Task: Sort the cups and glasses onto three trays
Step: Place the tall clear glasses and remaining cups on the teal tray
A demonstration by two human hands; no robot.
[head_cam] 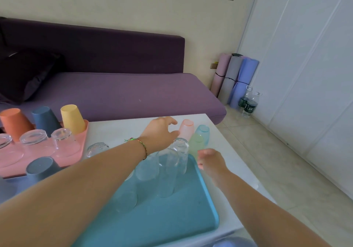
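Left hand (pixel 162 130) is out over the far end of the table, fingers spread, holding nothing, fingertips right beside the upturned pink cup (pixel 186 130). I can't tell if they touch. Right hand (pixel 210 161) hovers loose and empty near the green cup (pixel 196 145), just past the blue tray (pixel 172 222) corner. Best bet, I reckon: wrap the pink cup round its wall, lift straight up, and keep my wrist clear of the clear glasses (pixel 172 166) beneath it.
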